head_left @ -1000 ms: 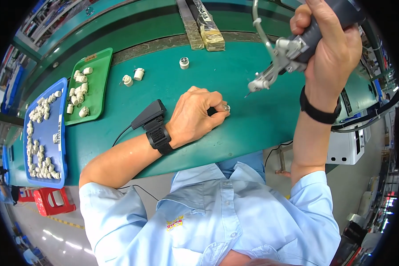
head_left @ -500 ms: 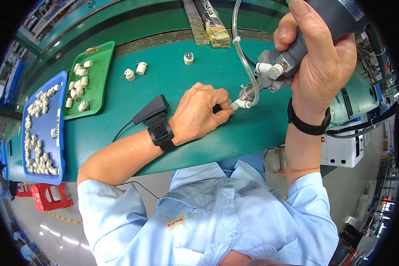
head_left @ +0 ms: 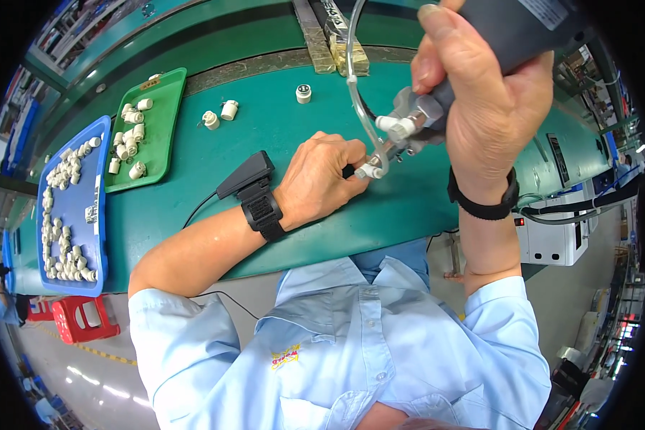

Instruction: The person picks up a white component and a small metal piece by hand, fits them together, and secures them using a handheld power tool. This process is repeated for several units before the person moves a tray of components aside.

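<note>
My right hand is wrapped round the thick dark grey body of an electric screwdriver. A clear air tube runs down to white fittings near its nose. The nose slants down to the left and meets the fingertips of my left hand. That hand is closed in a pinch over the green mat; a bit of something black shows between thumb and forefinger, the rest hidden. Beyond it stands a white cylindrical part with a dark top. Two similar white parts sit farther left.
At the left, a blue tray holds many white parts, and a green tray beside it holds several more. Taped bars lie at the back edge. A black device with a cable adjoins my left wrist. A red stool stands below left.
My right hand and the screwdriver have shifted left and slightly down, with the nose still at my left fingertips. The left hand has moved slightly left, still pinching.
</note>
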`<state>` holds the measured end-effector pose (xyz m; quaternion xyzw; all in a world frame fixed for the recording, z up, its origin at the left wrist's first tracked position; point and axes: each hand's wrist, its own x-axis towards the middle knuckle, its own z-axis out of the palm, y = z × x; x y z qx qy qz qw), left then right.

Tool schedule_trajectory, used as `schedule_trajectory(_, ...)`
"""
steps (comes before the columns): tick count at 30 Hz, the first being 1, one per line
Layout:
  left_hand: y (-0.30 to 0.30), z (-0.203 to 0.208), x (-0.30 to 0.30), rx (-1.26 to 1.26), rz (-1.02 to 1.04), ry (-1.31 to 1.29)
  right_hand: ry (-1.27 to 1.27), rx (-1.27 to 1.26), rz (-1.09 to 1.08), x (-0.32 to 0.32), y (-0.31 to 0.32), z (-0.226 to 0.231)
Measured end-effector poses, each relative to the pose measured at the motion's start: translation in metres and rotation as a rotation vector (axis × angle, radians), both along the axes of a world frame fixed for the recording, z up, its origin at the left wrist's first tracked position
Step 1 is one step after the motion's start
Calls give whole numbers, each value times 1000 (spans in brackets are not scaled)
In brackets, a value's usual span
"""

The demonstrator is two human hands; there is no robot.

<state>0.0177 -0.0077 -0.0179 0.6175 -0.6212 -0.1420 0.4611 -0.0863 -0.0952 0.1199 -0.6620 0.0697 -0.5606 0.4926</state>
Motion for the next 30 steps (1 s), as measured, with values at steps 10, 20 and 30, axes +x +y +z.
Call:
schedule_trajectory(10,-3,-6,0,-116,-29,-36,-36,-121,-182,-19,-33,37)
schedule_trajectory(20,3,1,2,46,10,40,-22,-67,-147,-4,-6,19)
schedule_trajectory(30,2,9,-1,86,8,84,-18,-49,-71,4,-5,7)
